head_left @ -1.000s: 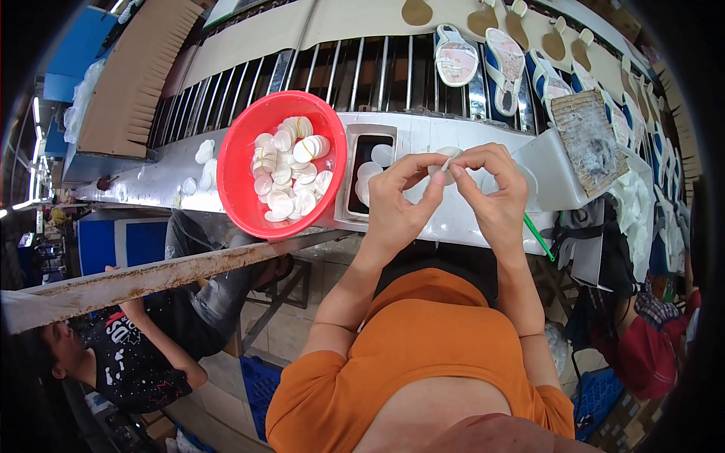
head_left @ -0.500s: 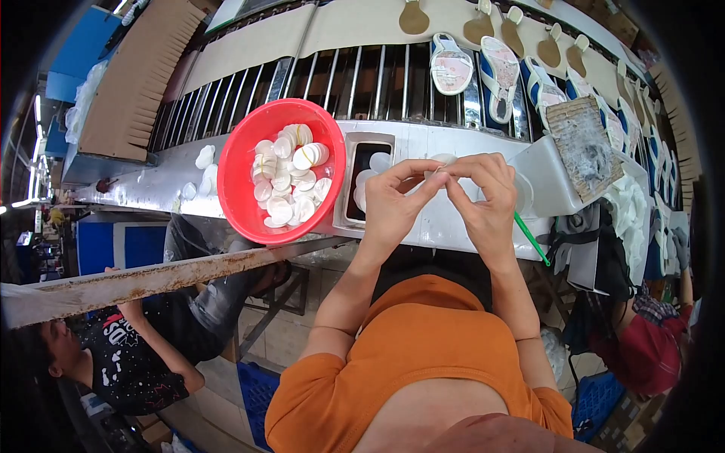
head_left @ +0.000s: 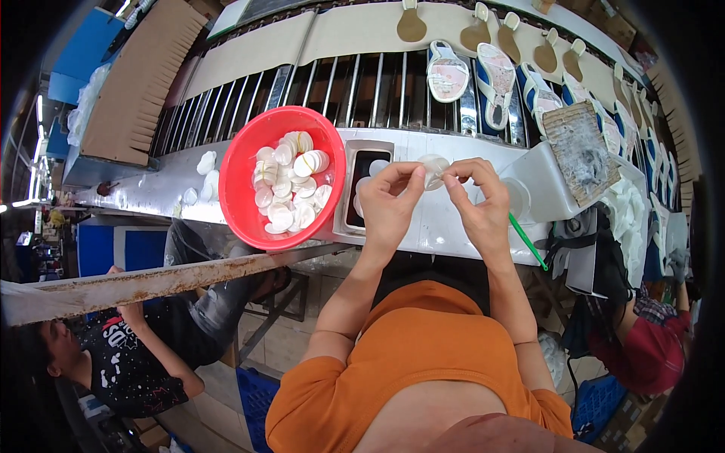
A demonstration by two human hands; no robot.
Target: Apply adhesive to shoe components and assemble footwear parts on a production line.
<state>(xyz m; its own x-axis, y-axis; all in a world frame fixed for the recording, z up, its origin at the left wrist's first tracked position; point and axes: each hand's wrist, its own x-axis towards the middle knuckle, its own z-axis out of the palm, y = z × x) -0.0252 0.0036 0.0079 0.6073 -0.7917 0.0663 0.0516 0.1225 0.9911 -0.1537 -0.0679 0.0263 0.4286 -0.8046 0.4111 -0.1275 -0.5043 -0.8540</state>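
My left hand [head_left: 389,211] and my right hand [head_left: 483,205] are raised over the white work surface, with thumb and forefinger of each pinched. A thin, whitish, see-through round disc [head_left: 433,167] is between their fingertips, gripped at its edges. To the left of my hands, a shallow container with a dark inside [head_left: 355,225] has a few more pale discs [head_left: 378,167] in it, partly hidden by my left hand. Beside it stands a red plastic basin [head_left: 236,162] with many white round discs [head_left: 281,217], some bundled with rubber bands.
Behind the surface runs a roller conveyor [head_left: 325,89] with several sandals [head_left: 448,75] and brown insoles [head_left: 475,35]. On the right are a white bin [head_left: 540,185] with a cardboard piece [head_left: 581,147] and a green stick [head_left: 529,241]. A person [head_left: 128,343] sits at left, beyond a rusty bar [head_left: 174,273].
My fingertips have moved a little apart, and the disc now shows more fully between them. The whole view has shifted slightly.
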